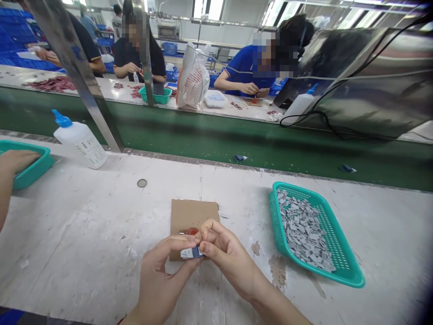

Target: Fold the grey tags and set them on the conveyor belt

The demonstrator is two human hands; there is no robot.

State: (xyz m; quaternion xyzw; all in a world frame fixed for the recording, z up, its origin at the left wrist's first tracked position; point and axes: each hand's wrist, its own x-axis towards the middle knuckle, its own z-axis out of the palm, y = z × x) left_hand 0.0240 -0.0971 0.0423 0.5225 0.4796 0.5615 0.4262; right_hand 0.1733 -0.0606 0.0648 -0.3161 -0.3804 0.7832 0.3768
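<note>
A worn white desk (88, 234) fills the lower part of the frame, with a green belt (189, 140) running behind it and, across the top, another work surface where co-workers in dark and blue shirts sit bent over small parts. Near the lower middle of the frame, a small white-and-blue piece (192, 253) is held between the person's two hands, above the near part of a brown cardboard sheet (184, 214).

The left hand (162, 266) is clamped on the piece, forefinger along its upper side and thumb below, with a gap left between them nearer the palm. The right hand (230, 253) is closed on the dark blue end, its thumb pressed there and its fingers curled in; the exact grip of those fingertips is hidden. Just beyond the fingers, a round red item (192, 231) lies on the cardboard, partly covered.

At the right of the frame stands a green plastic basket (348, 271) holding many small grey-and-white pieces (304, 230). Left of centre lies a crimped bottle cap (141, 183); at the upper left a white bottle (83, 144) with a blue nozzle leans in view. At the far left edge, a co-worker's hand (20, 159) reaches into another green basket (34, 174).
</note>
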